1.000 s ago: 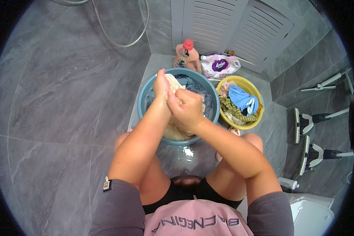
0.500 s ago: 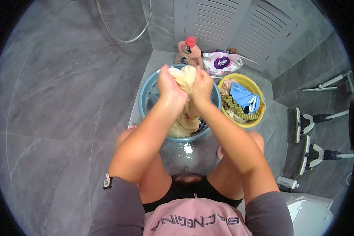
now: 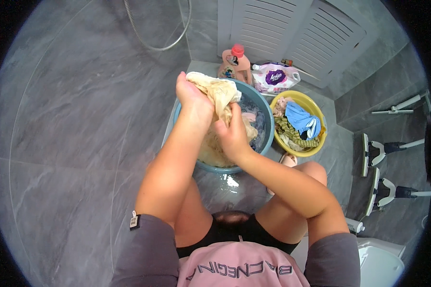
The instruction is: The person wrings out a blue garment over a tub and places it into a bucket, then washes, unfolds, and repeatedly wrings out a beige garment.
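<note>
A person crouched on a grey tiled floor grips a wet beige cloth with both hands over a blue basin. The left hand is clamped on the cloth's upper end, above the basin's far-left rim; the right hand is closed around the cloth lower down — the fabric stretches between them and trails into the basin. Just beside the basin's right rim sits a yellow basin piled with clothes. At the basin's far edge stand a pink detergent bottle and a white refill pouch.
</note>
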Motion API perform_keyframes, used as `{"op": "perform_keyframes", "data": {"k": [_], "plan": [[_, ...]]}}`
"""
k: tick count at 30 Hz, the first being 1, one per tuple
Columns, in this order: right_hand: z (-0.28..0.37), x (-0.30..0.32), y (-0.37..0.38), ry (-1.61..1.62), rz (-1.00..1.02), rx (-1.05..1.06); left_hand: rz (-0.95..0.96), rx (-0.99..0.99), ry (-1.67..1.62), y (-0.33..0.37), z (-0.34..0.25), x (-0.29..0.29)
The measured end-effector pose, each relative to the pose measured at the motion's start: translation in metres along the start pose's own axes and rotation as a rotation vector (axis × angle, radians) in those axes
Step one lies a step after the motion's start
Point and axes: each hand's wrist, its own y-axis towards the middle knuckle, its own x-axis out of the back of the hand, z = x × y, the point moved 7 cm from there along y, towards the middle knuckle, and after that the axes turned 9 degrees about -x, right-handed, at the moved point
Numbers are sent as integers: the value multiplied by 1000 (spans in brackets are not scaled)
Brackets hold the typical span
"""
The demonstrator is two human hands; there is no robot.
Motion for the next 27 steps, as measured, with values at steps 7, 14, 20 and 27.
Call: {"op": "perform_keyframes", "data": {"k": [7,14,20,27], "plan": [[-29,46,58,-200,-40,-248,245,195,373,10,-11,-5],[-21,101,86,501,-118,-272,1174,103,1782,-26,21,11],[-43,109,82,541,-86,-403,808,283,720,-32,24,-7],[56,24,13,-335,12,453,590,274,461,-2,58,23]]}}
